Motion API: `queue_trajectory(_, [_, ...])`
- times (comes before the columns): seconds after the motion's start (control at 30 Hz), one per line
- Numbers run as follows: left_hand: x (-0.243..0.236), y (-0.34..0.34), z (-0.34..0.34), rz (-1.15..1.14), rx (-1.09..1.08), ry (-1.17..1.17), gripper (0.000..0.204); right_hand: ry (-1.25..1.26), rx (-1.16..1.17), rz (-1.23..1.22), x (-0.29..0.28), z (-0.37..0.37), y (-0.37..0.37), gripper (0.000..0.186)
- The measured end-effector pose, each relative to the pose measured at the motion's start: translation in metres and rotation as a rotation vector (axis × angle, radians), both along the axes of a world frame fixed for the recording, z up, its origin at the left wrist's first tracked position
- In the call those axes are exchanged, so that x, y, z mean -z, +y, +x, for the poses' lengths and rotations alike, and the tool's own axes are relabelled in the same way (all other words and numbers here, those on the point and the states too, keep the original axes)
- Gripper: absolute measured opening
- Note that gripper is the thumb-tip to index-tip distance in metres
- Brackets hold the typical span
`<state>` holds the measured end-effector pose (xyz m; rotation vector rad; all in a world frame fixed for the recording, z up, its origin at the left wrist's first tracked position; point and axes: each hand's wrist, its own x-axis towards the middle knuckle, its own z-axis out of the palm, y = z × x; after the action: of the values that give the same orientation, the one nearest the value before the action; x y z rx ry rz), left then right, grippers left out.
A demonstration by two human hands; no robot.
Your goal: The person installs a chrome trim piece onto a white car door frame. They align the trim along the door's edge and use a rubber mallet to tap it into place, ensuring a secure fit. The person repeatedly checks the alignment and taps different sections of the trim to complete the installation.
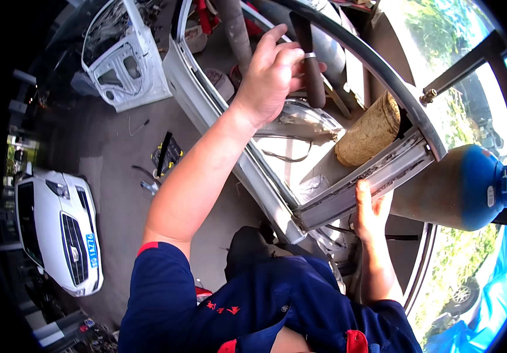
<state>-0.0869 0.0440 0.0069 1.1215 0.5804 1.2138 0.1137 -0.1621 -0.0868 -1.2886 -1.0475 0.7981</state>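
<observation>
My left hand (271,76) is raised over the window opening of a grey-white car door (265,200). Its fingers are closed around a scraper-like tool (314,82) with a brown handle, a metal ferrule and a dark flat blade that points away from me. The blade's tip is hard to make out against the dark window frame. Lower right, my right hand (371,215) grips the door's window frame (377,176), thumb on top and the other fingers hidden underneath. Grime and old residue streak the channel of this frame part.
Behind the frame stands a rough yellowish-brown cylinder (370,130). A blue gas cylinder (471,188) lies close to the right of my right hand. Another bare white door (125,73) stands far left, and a white car (59,232) is parked at the left. Items including a black-and-yellow package (171,154) lie on the floor.
</observation>
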Motion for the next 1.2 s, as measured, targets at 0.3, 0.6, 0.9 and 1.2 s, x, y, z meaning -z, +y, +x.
queue_trajectory(0.3, [0.009, 0.050, -0.006, -0.014, 0.395, -0.177, 0.046, 0.059, 0.237, 0.018, -0.007, -0.021, -0.003, 0.050])
queue_trajectory(0.6, [0.004, 0.063, -0.010, 0.744, -0.189, 0.293, 0.030, -0.554, 0.465, 0.117, -0.062, -0.122, -0.005, 0.031])
queue_trajectory(0.9, [-0.076, 0.061, 0.062, 1.834, -0.004, 0.664, 0.033, -0.523, 0.780, 0.194, -0.079, -0.082, -0.015, 0.030])
queue_trajectory(1.2, [-0.105, 0.045, 0.080, 1.910, 0.331, 0.783, 0.026, -0.551, 0.426, 0.363, -0.130, 0.023, 0.021, 0.049])
